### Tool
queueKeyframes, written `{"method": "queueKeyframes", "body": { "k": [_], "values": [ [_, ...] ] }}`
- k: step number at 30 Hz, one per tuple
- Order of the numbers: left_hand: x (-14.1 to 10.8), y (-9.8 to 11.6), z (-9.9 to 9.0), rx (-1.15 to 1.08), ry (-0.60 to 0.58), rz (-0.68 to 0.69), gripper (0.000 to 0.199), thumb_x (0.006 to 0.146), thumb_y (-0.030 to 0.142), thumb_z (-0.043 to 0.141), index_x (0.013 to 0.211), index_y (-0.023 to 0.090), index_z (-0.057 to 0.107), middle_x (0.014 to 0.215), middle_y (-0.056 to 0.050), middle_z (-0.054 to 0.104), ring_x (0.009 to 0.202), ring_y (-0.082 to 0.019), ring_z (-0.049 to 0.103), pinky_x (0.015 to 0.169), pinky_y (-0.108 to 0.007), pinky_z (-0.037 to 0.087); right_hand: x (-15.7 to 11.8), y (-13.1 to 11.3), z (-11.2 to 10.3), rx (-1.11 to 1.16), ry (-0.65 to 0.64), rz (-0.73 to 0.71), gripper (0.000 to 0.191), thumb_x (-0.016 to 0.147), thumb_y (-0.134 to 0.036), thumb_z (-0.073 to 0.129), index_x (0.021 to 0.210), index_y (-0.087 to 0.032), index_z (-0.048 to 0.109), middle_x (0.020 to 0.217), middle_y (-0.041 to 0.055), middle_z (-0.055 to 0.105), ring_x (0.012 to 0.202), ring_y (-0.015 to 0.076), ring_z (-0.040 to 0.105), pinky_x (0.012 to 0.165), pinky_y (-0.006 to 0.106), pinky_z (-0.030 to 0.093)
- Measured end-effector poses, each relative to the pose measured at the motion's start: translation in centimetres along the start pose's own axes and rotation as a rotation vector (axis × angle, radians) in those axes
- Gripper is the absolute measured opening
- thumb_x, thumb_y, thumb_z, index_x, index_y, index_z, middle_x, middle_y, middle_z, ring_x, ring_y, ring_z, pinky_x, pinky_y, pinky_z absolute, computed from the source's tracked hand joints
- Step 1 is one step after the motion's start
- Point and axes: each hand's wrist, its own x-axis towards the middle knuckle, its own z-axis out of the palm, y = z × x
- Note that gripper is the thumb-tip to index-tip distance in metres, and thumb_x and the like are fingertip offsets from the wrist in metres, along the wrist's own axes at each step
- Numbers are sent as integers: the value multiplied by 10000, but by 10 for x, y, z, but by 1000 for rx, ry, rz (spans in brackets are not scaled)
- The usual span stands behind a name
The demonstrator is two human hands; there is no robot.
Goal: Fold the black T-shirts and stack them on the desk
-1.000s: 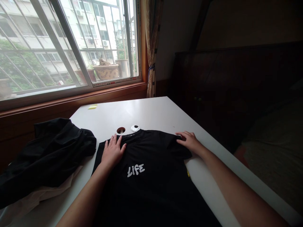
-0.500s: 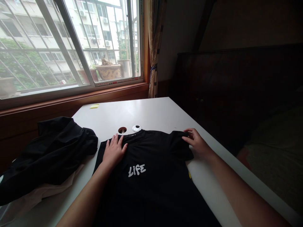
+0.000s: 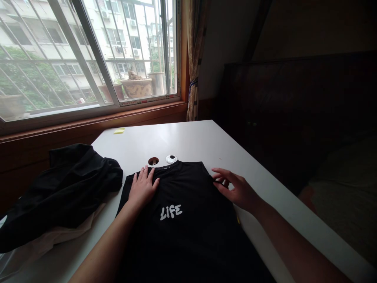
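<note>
The fingers of the left hand point(image 3: 144, 186) lie long and a little spread, pressed flat on the black T-shirt point(image 3: 194, 236) just beside its collar point(image 3: 165, 169). They hold nothing tight. The palm faces down, and the left arm comes up from the near edge of the tabletop point(image 3: 188, 137), leaning over the shirt.

The right hand point(image 3: 235, 188) is turned on its side. Its thumb is below, its pointing finger reaches out above, and the other fingers curl in. They pinch a bit of black cloth at the shirt's shoulder side. The right arm slants in over the right edge of the tabletop.

The shirt lies spread out from the near edge to the middle of the tabletop, its collar toward the far edge. White letters point(image 3: 171, 212) sit on it between the two hands.

Just past the collar are a round hole point(image 3: 153, 162) and a silver ring point(image 3: 171, 159). A yellow paper point(image 3: 119, 131) lies near the far left corner. Dark clothes point(image 3: 85, 184) are heaped over the left edge, with pale cloth point(image 3: 59, 239) under them.
</note>
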Motion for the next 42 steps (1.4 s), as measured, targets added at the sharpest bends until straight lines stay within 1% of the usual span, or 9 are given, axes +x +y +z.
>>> {"method": "queueKeyframes", "body": {
  "k": [3, 6, 11, 16, 23, 27, 31, 36, 42],
  "values": [
    [0, 0, 1, 1, 2, 0, 631, 1034, 530, 333, 1562, 185, 344, 1649, -127, 233, 1528, -304, 194, 1213, -523, 195, 1, -17, 0, 70, -209, -33, 374, 953, -300, 598, 1326, -316, 581, 1088, 49, 722, 839, 189, 687, 658, 318, 588],
    [0, 0, 1, 2, 3, -3, 629, 1033, 526, 340, 1561, 185, 346, 1648, -132, 236, 1527, -304, 196, 1213, -524, 195, 1, -22, -8, 209, -237, 2, 245, 951, -328, 613, 1169, -247, 689, 1016, 65, 740, 804, 188, 702, 644, 307, 581],
    [0, 0, 1, 8, 4, 0, 628, 1034, 520, 341, 1563, 182, 342, 1646, -132, 241, 1528, -301, 195, 1214, -523, 197, 0, -2, -27, 243, -122, 217, 249, 955, -389, 588, 1073, -210, 715, 933, 68, 733, 772, 201, 692, 612, 309, 545],
    [0, 0, 1, -35, 20, 2, 612, 1031, 512, 360, 1553, 192, 364, 1643, -118, 260, 1525, -304, 203, 1215, -525, 203, 2, 8, -41, 23, -329, 364, 246, 905, -427, 610, 955, -220, 734, 991, 68, 728, 905, 240, 666, 765, 354, 524],
    [-2, 4, -12, -134, 82, 53, 496, 1011, 408, 467, 1456, 193, 502, 1586, -123, 390, 1485, -329, 298, 1188, -541, 267, -7, 25, -50, 117, -554, 550, 309, 762, -363, 670, 1027, -207, 694, 1007, 74, 709, 885, 234, 639, 789, 348, 515],
    [-3, 28, -33, -293, 106, 183, 370, 986, 331, 503, 1307, 193, 623, 1379, -125, 596, 1327, -315, 486, 1134, -475, 359, -13, 33, -47, 198, -621, 611, 481, 686, -357, 745, 1128, -210, 626, 1034, 59, 681, 786, 183, 597, 702, 311, 497],
    [9, 65, -48, -417, 4, 278, 322, 961, 314, 537, 1250, 235, 654, 1192, -91, 696, 1193, -299, 573, 1017, -419, 449, -12, 33, -38, 165, -623, 580, 380, 675, -342, 759, 992, -204, 601, 915, 31, 655, 755, 174, 558, 654, 286, 454],
    [45, 108, -42, -554, -92, 279, 448, 921, 343, 598, 1349, 212, 577, 1106, -96, 727, 1062, -278, 653, 912, -361, 492, -8, 30, -28, 119, -552, 433, 203, 707, -289, 705, 824, -203, 563, 843, 5, 613, 743, 164, 511, 638, 276, 408],
    [83, 147, -26, -738, -188, 191, 693, 851, 352, 683, 1468, 166, 429, 1064, -98, 742, 936, -234, 696, 797, -287, 513, -6, 26, -29, 100, -508, 387, 165, 709, -255, 688, 795, -202, 558, 801, -5, 601, 710, 155, 493, 618, 274, 387]
  ]
}}
